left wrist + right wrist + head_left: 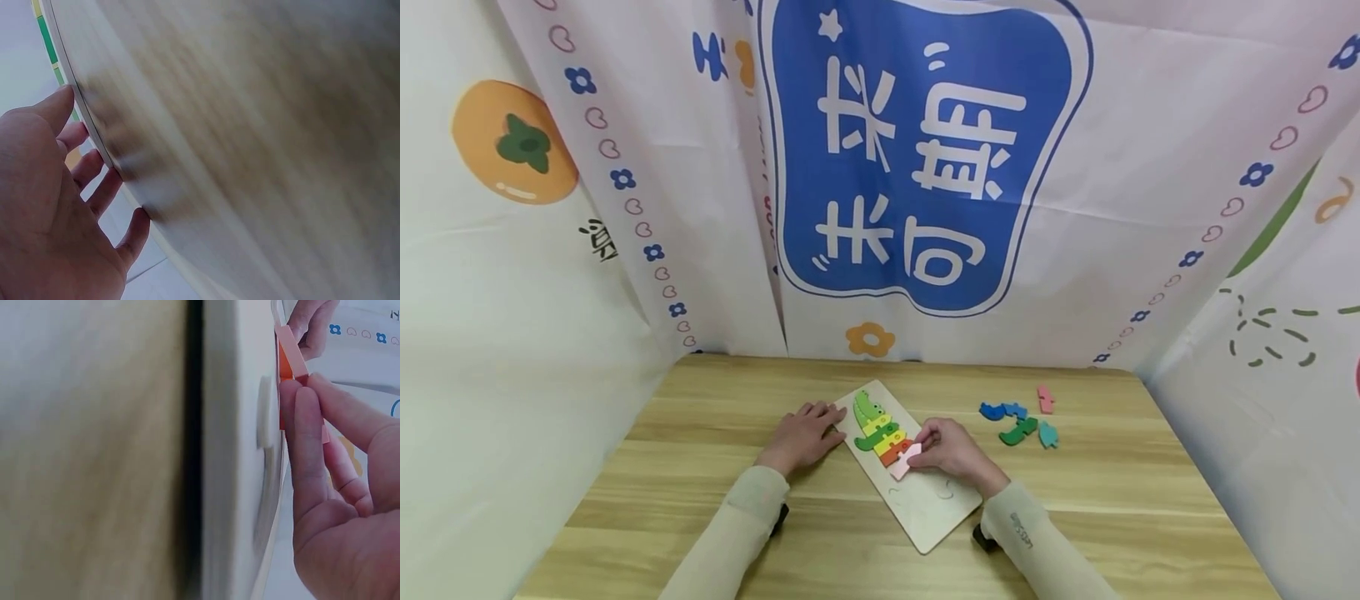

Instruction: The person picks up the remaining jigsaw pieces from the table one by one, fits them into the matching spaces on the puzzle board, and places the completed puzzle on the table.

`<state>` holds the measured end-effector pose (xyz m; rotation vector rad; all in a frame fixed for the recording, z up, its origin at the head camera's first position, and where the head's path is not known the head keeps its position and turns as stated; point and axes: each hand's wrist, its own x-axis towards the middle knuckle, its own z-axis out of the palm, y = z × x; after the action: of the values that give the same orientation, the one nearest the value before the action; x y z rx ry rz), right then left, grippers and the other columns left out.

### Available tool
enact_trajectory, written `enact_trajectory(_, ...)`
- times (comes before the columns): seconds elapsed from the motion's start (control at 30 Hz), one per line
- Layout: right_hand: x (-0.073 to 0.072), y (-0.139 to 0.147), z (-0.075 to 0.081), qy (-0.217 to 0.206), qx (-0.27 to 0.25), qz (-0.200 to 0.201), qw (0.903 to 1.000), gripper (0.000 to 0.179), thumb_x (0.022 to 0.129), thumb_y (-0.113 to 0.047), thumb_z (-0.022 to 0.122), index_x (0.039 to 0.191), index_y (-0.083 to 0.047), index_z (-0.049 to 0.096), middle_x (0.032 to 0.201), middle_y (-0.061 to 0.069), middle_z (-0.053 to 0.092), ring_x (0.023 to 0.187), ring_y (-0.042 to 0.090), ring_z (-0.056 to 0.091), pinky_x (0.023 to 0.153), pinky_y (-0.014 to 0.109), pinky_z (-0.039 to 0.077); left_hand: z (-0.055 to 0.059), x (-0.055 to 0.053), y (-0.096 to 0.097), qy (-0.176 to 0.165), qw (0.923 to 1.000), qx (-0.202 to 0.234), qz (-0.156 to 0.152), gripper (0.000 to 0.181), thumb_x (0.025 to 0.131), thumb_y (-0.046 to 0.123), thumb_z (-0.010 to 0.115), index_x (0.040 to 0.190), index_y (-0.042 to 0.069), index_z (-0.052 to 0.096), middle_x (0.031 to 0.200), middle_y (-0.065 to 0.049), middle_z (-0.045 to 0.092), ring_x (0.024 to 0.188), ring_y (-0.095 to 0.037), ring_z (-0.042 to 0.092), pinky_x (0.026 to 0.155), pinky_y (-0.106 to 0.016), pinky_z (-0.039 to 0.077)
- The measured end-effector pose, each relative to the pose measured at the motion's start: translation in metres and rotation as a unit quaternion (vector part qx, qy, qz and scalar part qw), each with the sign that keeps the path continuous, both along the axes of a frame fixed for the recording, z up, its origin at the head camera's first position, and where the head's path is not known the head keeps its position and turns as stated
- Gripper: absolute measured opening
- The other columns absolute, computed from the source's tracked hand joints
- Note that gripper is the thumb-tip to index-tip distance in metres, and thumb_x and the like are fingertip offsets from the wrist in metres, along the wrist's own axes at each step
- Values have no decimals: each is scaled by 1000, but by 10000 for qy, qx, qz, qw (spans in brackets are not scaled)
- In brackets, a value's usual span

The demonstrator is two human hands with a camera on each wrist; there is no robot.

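1. The right hand (955, 454) has its fingers closed to a pinch, thumb against fingertips, on a pink piece (904, 463).
2. That piece is over the board (928, 517), right beside an orange-red piece (891, 455) on its near side (whether it lies fully flat, I cannot tell).
3. The left hand (803, 436) reaches the board's far left edge; its fingers are spread and slightly bent, touching the edge and gripping nothing.
4. The board lies slantwise on the counter (625, 500), its far end turned left. A green crocodile head (867, 408) is at that end, followed by yellow and green pieces down to the orange-red one.
5. To the right, beyond the right hand, loose pieces rest on the counter: two blue, one green (1018, 432), one teal (1048, 434) and, farthest right among the far ones, another pink one (1046, 399).
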<state>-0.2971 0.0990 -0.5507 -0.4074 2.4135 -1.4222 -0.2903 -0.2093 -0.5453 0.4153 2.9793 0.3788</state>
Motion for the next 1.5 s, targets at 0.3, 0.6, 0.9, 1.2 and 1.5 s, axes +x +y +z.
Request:
enact_trajectory(0.3, 0, -5, 2, 156, 390, -206, 9989, 29, 77, -18, 93, 89, -11, 68, 90, 4, 66, 83, 20, 58, 71, 30, 47, 2, 0, 1, -10, 10000, 21, -3, 53, 108, 45, 51, 156, 23, 49, 159, -10, 47, 149, -37, 39, 114, -65, 36)
enact_trajectory(0.6, 0, -7, 1, 180, 576, -188, 9980, 27, 77, -19, 93, 86, -12, 69, 88, 3, 66, 80, 19, 58, 67, 30, 49, 2, 0, 2, -1, 10000, 8, 18, 53, 108, 45, 52, 156, 23, 49, 159, -10, 47, 148, -37, 39, 113, -65, 36)
enact_trajectory(0.9, 0, -5, 1, 296, 656, -197, 9972, 26, 76, -21, 94, 85, -12, 71, 85, 2, 65, 79, 18, 57, 68, 30, 48, 1, -1, 2, 20, 10000, -4, 33, 53, 108, 45, 52, 156, 23, 49, 159, -10, 47, 149, -36, 39, 114, -64, 36)
enact_trajectory(1.2, -1, -4, 1, 273, 728, -193, 9968, 25, 75, -19, 95, 85, -12, 72, 83, 3, 65, 76, 18, 57, 62, 27, 47, 0, -2, 2, 39, 10000, -1, 36, 54, 107, 45, 53, 156, 23, 49, 160, -10, 47, 149, -36, 39, 113, -65, 36)
enact_trajectory(1.5, -1, -6, 2, 385, 903, -179, 9950, 26, 77, -22, 94, 83, -12, 70, 80, 2, 64, 73, 17, 57, 59, 25, 47, 2, 0, 3, 41, 10000, -3, 51, 53, 107, 44, 53, 156, 23, 50, 159, -10, 47, 148, -36, 40, 113, -66, 36)
